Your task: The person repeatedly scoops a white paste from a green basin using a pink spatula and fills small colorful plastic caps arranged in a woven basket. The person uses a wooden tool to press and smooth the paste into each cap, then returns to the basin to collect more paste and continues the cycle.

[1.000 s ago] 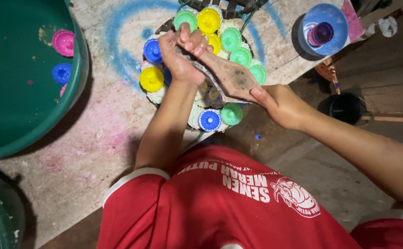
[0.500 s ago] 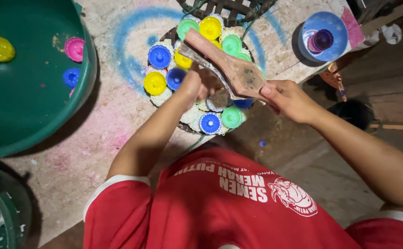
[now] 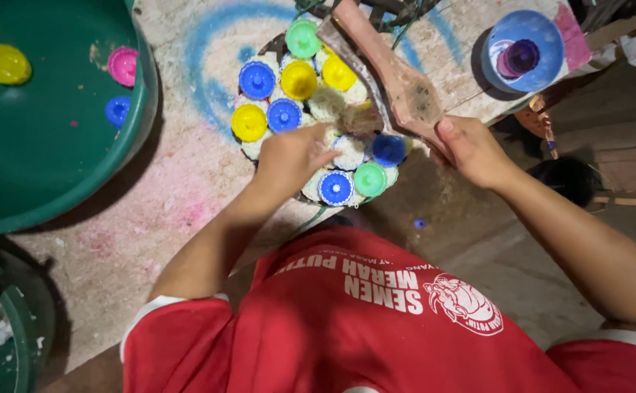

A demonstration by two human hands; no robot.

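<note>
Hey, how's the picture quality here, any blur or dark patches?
Head view: the moulds and green basin are evenly lit and sharp; the left hand is slightly motion-blurred; the right hand on the wooden paddle is clear; the floor at far right falls into shadow.

A flat brown wooden paddle point(image 3: 398, 80) is lying tilted across the far side of a round tray point(image 3: 318, 189) packed with white-filled yellow, blue and green cups point(image 3: 300, 78).
</note>
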